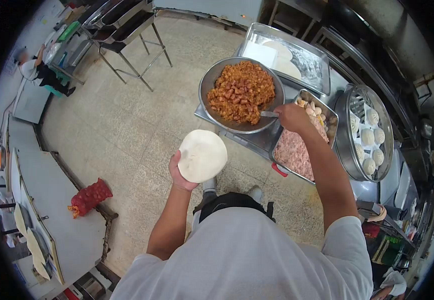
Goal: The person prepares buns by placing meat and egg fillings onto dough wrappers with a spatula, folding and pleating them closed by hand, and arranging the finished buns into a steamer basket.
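Observation:
A round, flat dough wrapper (203,155) lies on my left hand (180,172), whose thumb shows at its left edge; most of the fingers are hidden beneath it. My right hand (293,117) is closed around a metal spatula (269,114), its visible end reaching the right side of the filling. That chunky, orange-brown meat filling (239,90) is heaped in a large steel bowl (208,107). Under my right forearm stands a steel tray (333,127) with pink minced meat (296,152) and pale, egg-like pieces (314,108) in its far end.
A round steamer (344,160) at right holds several pleated buns (368,136) on paper squares. Behind the bowl, a floured metal tray (312,65) carries flat dough rounds (287,66). A red net sack (91,196) lies left. One person (31,70) is far left, another (393,282) lower right.

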Demonstrator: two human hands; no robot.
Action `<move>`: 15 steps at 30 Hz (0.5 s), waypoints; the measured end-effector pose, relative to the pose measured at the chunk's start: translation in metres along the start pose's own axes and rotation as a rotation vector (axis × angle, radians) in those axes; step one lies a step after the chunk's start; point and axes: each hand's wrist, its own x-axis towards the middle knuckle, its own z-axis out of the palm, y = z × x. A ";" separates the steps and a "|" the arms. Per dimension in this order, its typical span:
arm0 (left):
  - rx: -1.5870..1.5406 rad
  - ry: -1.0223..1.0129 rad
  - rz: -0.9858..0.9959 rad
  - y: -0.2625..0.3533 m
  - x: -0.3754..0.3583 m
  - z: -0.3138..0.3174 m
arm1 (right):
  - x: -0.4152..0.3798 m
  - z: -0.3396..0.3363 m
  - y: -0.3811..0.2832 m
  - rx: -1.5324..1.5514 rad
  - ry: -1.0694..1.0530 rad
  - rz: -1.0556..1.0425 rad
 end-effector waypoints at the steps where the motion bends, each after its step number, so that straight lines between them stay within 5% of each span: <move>1: -0.045 -0.002 0.025 -0.002 -0.001 0.000 | 0.001 0.005 0.000 0.058 0.004 0.016; 15: -0.080 -0.037 0.042 -0.002 0.006 0.002 | -0.022 0.017 -0.012 0.380 0.097 0.090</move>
